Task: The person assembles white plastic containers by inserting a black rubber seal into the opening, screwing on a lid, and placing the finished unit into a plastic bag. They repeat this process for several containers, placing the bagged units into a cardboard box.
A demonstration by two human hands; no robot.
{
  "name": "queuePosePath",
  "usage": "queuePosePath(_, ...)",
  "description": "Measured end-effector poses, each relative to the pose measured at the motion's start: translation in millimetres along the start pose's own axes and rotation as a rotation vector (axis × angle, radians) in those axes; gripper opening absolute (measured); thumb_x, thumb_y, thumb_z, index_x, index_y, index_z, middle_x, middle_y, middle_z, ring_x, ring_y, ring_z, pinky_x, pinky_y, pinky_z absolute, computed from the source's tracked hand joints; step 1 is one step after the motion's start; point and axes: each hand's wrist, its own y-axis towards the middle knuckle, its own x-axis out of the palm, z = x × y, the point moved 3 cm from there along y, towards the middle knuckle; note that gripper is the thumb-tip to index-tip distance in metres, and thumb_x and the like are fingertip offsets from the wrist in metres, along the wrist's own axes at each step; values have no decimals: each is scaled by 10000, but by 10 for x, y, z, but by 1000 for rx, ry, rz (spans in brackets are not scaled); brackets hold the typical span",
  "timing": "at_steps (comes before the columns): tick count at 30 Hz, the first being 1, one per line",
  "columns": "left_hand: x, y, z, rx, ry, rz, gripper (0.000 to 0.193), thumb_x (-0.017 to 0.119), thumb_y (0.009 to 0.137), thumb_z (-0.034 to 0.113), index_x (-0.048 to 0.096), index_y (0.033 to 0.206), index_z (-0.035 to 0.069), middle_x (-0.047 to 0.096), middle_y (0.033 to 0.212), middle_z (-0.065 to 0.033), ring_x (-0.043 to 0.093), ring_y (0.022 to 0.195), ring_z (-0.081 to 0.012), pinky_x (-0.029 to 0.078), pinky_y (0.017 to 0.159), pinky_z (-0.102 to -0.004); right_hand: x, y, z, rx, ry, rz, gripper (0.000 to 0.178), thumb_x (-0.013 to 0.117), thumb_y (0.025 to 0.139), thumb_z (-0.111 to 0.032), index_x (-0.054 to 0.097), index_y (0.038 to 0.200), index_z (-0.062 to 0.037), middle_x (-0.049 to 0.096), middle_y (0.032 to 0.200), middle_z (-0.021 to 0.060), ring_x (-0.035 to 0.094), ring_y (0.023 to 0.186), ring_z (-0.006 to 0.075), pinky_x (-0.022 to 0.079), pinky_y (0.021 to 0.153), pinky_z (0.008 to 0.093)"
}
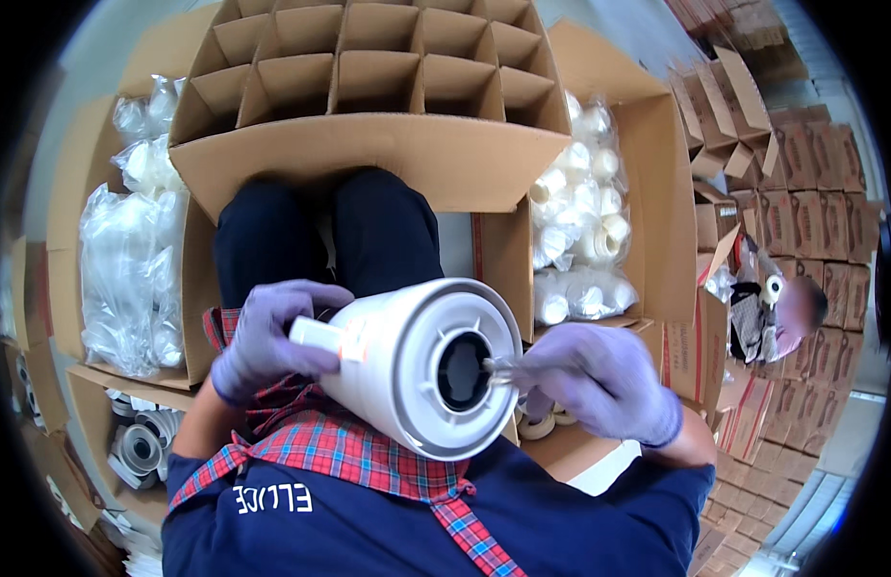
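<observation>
Across my lap lies a white plastic jug-like body (369, 375), its round ringed end turned toward me and a dark round opening (463, 373) in the middle. My left hand (277, 337), in a purple glove, is closed around the handle (316, 335) on its side. A small orange-and-white label sits near that handle. My right hand (604, 380), gloved alike, grips a grey metal tool (522, 369), its tip at the edge of the opening. Motion blurs the tool, so its exact kind cannot be told.
Ahead of my knees stands a divided cardboard box (369, 154). Boxes of bagged clear plastic parts (128, 274) and bagged white parts (590, 212) flank me. Grey ringed parts (140, 447) fill a box at lower left. Far right, a person (792, 313) is near stacked cartons (801, 221).
</observation>
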Motion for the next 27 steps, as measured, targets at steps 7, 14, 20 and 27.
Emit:
queuePosePath(7,69,766,-198,-311,-414,-632,631,917,659,337,736,1118,-57,759,996,-94,694,886,-124,551,847,-275,142,239,-290,-948,-964,-184,162,716,758,-206,702,872,-91,646,1108,133,638,1016,297,564,913,461)
queuePosePath(14,204,871,-399,-372,-523,-728,618,915,686,315,726,1144,-55,757,994,-88,701,846,-127,571,824,-277,204,296,-186,-888,-991,-236,180,689,802,-252,640,858,-88,632,1007,121,640,906,263,566,753,414)
queuePosePath(20,155,115,103,-95,58,-10,581,901,624,361,741,1022,-32,741,998,-147,724,839,-230,558,760,-316,190,171,283,-369,-576,-27,130,700,779,-139,626,874,-92,619,784,68,639,656,275,525,562,388)
queuePosePath(27,419,-453,308,257,411,180,482,962,617,294,567,734,44,640,1157,-216,686,1047,-339,596,815,-391,270,269,509,204,25,337,192,564,1001,-166,618,891,-18,626,610,13,596,527,102,472,514,261)
